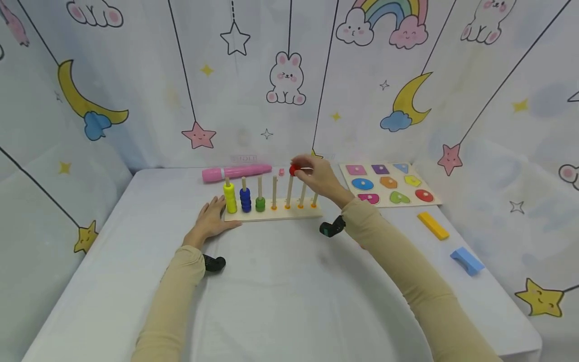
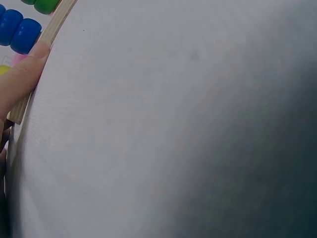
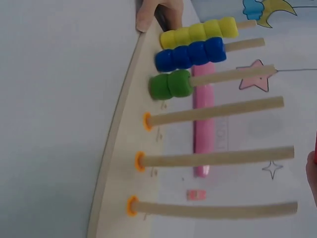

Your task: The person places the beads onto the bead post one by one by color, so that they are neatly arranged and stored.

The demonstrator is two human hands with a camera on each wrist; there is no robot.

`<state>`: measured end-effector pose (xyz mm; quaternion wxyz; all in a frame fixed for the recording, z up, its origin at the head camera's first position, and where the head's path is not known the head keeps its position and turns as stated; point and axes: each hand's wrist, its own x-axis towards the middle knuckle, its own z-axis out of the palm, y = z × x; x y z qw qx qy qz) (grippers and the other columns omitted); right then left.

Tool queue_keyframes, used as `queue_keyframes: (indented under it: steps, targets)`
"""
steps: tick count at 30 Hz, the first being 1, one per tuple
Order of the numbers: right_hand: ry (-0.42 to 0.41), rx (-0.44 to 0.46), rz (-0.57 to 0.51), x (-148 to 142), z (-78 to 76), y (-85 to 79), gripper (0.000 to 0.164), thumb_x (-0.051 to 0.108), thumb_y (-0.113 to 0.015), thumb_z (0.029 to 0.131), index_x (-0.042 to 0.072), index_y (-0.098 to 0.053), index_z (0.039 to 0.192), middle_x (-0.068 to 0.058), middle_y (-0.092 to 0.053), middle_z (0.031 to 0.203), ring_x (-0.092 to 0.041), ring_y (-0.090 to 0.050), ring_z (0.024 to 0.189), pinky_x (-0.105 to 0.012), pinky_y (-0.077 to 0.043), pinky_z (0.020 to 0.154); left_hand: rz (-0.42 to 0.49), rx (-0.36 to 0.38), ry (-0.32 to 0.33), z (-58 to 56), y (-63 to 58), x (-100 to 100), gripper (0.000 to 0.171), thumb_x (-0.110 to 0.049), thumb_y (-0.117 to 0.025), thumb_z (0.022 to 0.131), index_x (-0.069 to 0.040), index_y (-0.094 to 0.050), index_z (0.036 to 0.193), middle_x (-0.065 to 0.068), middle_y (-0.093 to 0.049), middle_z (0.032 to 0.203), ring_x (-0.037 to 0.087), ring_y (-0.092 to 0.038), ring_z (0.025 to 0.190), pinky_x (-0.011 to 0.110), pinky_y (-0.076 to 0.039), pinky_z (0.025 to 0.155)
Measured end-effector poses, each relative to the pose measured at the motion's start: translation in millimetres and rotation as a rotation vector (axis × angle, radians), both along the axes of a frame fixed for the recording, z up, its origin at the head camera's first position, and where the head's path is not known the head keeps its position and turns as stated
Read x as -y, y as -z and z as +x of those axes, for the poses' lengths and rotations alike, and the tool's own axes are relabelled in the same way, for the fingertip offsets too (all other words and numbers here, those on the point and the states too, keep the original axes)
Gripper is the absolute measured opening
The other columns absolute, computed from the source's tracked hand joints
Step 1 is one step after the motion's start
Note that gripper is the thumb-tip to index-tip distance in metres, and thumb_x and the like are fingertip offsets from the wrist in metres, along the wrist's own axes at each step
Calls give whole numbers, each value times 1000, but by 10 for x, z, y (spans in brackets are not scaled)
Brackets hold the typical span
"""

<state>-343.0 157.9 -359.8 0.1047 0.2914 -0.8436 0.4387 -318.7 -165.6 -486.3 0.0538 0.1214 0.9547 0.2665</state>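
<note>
A wooden peg board (image 1: 280,213) with upright pegs stands toward the back of the table. Yellow beads (image 1: 230,198) and blue beads (image 1: 246,200) are stacked on its two leftmost pegs, with two green beads (image 3: 171,85) on the third. My left hand (image 1: 209,221) holds the board's left end, its thumb (image 2: 25,74) along the front edge and the other fingers at the end. Between thumb and fingers, my right hand (image 1: 318,176) pinches a red bead (image 1: 293,170) at the top of the fifth peg. Only a sliver of that bead shows in the right wrist view.
Behind the board lies a pink marker-shaped stick (image 1: 237,172), with a small pink piece (image 1: 281,172) beside it. A shape puzzle board (image 1: 384,201) sits at the back right. Nearer the right edge are a yellow block (image 1: 432,225) and a blue arched block (image 1: 467,261).
</note>
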Motion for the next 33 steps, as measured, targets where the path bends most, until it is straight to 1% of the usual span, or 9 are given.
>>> queue_keyframes:
  steps: [5,9,11,18,23,25,30,33]
  targets:
    - [-39,1,78,294,-78,-26,29,-2,-59,89,-5,-57,118,-15,-63,115,-21,-62,104,-22,-51,87,6,6,-4,-7,27,4,95,-53,-66,82,0,-23,148,17,-12,156,33,0,143,47,5,115]
    - [-23,24,169,387,-103,-26,27,3,-62,90,0,-59,116,-10,-65,110,-18,-63,101,-25,-50,90,19,1,-2,-13,42,-7,96,-53,-67,81,-1,-23,148,18,-13,156,34,0,143,48,5,115]
    - [-14,38,195,405,-112,-22,25,4,-63,89,2,-61,114,-8,-66,107,-17,-63,99,-25,-50,90,20,-1,-4,-15,41,-11,96,-54,-67,81,-2,-24,149,17,-13,156,34,-1,143,48,4,115]
    - [-37,89,196,449,-124,12,27,3,-61,89,1,-61,116,-7,-66,107,-16,-63,99,-22,-49,89,9,5,-14,-15,39,6,97,-54,-67,80,-2,-23,149,16,-13,156,33,0,143,48,5,115]
    - [-58,76,187,451,-131,44,27,2,-61,89,-1,-60,116,-8,-64,112,-18,-60,104,-30,-48,95,12,5,-11,-1,35,-6,97,-54,-67,80,-3,-22,149,16,-13,156,33,0,143,48,5,115]
    - [-65,67,183,448,-128,48,28,1,-61,89,-3,-60,117,-9,-64,113,-18,-60,105,-30,-48,95,15,4,-10,5,30,-9,97,-54,-67,80,-3,-23,149,16,-14,156,34,-1,143,48,4,115]
    - [-55,47,201,444,-121,43,27,2,-61,89,-1,-61,116,-9,-64,112,-16,-60,103,-20,-47,92,17,6,-9,9,26,-4,96,-53,-67,81,-2,-23,149,17,-13,156,34,0,143,48,5,115]
    - [-46,40,215,442,-120,43,25,3,-61,89,2,-61,114,-7,-65,110,-14,-61,101,-18,-47,90,13,6,-7,4,24,2,97,-54,-67,81,-1,-22,149,17,-13,156,34,0,143,48,5,115]
